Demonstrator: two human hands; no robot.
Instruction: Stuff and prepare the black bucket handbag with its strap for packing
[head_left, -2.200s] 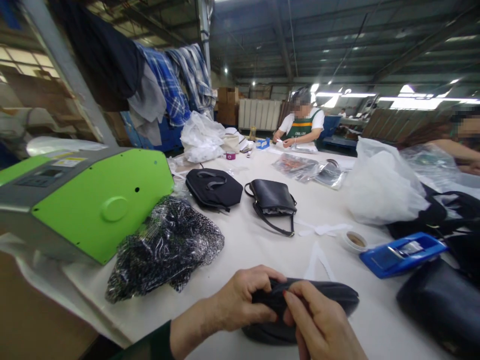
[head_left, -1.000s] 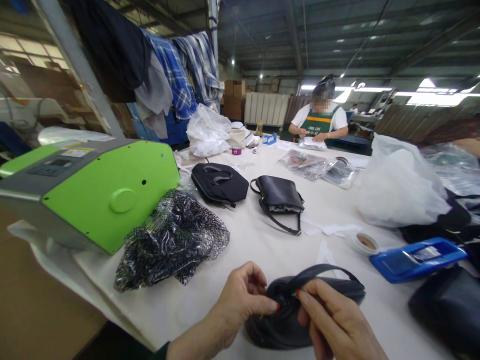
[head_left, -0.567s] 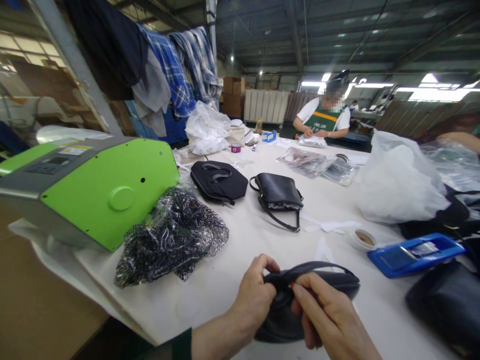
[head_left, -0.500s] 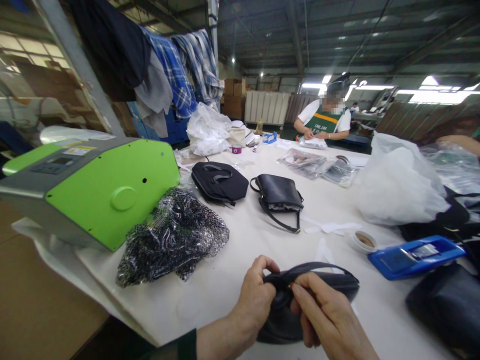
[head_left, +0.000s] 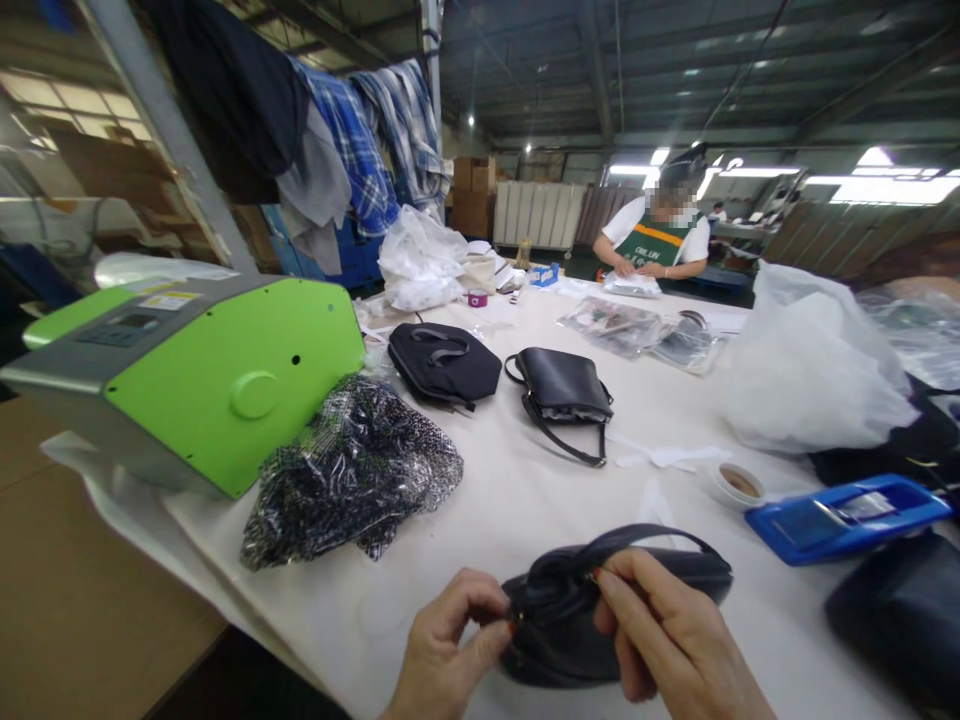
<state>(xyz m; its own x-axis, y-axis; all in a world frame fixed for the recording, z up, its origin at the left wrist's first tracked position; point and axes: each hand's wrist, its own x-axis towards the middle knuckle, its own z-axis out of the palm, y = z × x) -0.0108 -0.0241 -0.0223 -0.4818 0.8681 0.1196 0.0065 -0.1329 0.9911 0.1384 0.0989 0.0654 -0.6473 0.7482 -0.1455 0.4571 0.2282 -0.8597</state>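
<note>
A black handbag (head_left: 559, 645) with a strap arched over its top lies on the table's near side, between my hands. At its left end, my left hand (head_left: 450, 640) pinches the edge near a small brass-coloured fitting. My right hand (head_left: 667, 630) is closed, thumb and forefinger pinched at the top by the strap; the exact spot held is partly hidden by the fingers. Farther off lie a black leather handbag (head_left: 566, 385) with a loose strap and a flat black bag (head_left: 442, 365) with short handles.
Left stands a green and grey machine (head_left: 240, 390), with crumpled patterned plastic (head_left: 352, 470) against it. To the right are a tape roll (head_left: 737, 486), a blue tray (head_left: 847, 515), a dark bag (head_left: 900, 610) and white plastic bags (head_left: 817, 370). A person in a green apron (head_left: 652, 250) works across the table.
My left hand has shifted left and down, from the bag's top to its left end, where it now pinches. My right hand stays near the strap. The view has shifted slightly.
</note>
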